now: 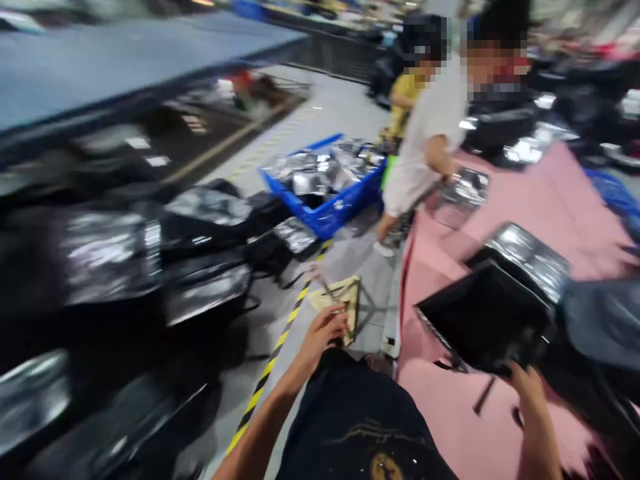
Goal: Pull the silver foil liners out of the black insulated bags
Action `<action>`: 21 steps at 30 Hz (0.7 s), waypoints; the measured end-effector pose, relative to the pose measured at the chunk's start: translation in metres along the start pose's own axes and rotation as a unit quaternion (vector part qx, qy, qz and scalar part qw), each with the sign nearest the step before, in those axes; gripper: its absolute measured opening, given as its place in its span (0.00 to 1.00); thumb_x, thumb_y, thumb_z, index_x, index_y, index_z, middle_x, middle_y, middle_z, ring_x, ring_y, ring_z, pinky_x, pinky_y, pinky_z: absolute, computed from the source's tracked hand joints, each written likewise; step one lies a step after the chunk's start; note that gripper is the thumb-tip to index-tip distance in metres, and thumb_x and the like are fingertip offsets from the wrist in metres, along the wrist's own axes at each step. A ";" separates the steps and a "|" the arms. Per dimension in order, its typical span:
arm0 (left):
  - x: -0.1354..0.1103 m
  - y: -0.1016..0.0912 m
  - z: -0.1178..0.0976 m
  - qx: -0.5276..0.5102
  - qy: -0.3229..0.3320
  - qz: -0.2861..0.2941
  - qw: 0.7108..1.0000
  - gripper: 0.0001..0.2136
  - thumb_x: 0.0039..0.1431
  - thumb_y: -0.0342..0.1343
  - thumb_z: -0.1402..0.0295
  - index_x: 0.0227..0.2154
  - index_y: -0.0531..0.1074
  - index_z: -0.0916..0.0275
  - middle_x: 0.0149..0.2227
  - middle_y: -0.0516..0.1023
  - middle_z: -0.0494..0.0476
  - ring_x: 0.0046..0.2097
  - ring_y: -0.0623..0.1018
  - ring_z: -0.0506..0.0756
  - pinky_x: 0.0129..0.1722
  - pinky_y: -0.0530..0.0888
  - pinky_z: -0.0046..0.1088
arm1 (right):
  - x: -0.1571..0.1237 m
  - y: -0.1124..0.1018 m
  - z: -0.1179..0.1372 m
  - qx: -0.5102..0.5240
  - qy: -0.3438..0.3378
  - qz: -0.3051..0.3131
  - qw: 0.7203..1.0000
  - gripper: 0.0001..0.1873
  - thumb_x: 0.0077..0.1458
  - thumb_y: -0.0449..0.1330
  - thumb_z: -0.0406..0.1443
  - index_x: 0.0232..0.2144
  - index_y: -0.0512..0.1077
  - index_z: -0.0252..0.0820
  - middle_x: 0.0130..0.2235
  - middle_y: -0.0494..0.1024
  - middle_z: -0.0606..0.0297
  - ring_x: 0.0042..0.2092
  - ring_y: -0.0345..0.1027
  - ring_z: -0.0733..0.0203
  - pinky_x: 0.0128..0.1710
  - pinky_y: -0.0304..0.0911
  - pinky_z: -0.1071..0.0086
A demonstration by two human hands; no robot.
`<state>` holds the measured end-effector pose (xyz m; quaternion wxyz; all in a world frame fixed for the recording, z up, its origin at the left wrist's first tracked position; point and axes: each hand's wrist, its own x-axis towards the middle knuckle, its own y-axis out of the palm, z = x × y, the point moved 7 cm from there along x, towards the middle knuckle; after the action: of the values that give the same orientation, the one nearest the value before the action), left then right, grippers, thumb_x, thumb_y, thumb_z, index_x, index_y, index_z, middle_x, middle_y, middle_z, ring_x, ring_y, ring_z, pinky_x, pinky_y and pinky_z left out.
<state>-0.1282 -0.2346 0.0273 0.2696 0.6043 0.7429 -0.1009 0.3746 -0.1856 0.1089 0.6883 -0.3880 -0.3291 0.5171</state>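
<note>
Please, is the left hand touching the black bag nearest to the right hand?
Apart. The head view shows grey floor and part of the pink surface between the left hand and the black bag.

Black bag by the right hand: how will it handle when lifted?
The black bag probably holds a boxy shape, judging by its fairly straight edges. The silver panel at its far side may be slippery: it looks glossy. The dark strap may dangle, since its end pokes out loose.
</note>
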 end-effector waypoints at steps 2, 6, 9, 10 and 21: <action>0.013 0.023 -0.001 0.059 0.003 0.037 0.998 0.38 0.53 0.75 0.40 0.60 0.80 0.58 0.49 0.88 0.60 0.48 0.88 0.62 0.51 0.83 0.40 | -0.043 -0.039 -0.055 0.012 0.115 -0.035 0.993 0.20 0.64 0.63 0.54 0.35 0.82 0.47 0.37 0.85 0.56 0.41 0.82 0.45 0.39 0.77 0.56; 0.011 0.084 -0.009 0.146 0.061 0.123 0.980 0.38 0.58 0.72 0.40 0.64 0.77 0.58 0.56 0.87 0.65 0.57 0.87 0.67 0.59 0.83 0.46 | -0.082 -0.079 -0.091 0.078 0.202 -0.034 0.976 0.22 0.47 0.55 0.55 0.29 0.76 0.47 0.33 0.85 0.57 0.41 0.79 0.40 0.43 0.74 0.53; 0.001 0.126 -0.021 0.181 0.133 0.151 0.963 0.44 0.59 0.71 0.41 0.73 0.70 0.57 0.70 0.80 0.72 0.71 0.80 0.71 0.69 0.77 0.53 | -0.085 -0.099 -0.071 0.072 0.177 -0.014 0.981 0.22 0.48 0.56 0.56 0.30 0.75 0.47 0.33 0.83 0.60 0.40 0.76 0.45 0.43 0.70 0.56; -0.001 0.138 -0.024 0.188 0.146 0.158 0.958 0.47 0.59 0.72 0.42 0.76 0.65 0.56 0.74 0.75 0.74 0.75 0.76 0.72 0.72 0.75 0.55 | -0.085 -0.104 -0.060 0.077 0.170 -0.011 0.982 0.22 0.50 0.57 0.57 0.30 0.75 0.47 0.33 0.82 0.62 0.39 0.75 0.46 0.43 0.69 0.57; 0.001 0.166 -0.096 0.162 0.265 0.029 0.950 0.41 0.51 0.57 0.79 0.72 0.77 0.60 0.61 0.89 0.59 0.69 0.81 0.69 0.78 0.69 0.51 | -0.049 -0.118 -0.023 0.163 0.139 -0.013 0.977 0.30 0.47 0.71 0.62 0.41 0.83 0.48 0.40 0.88 0.57 0.47 0.83 0.36 0.48 0.77 0.48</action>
<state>0.0028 -0.1470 0.1366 -0.0360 0.6660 0.7435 -0.0484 0.4357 -0.2563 0.1989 0.7882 -0.3343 -0.1459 0.4956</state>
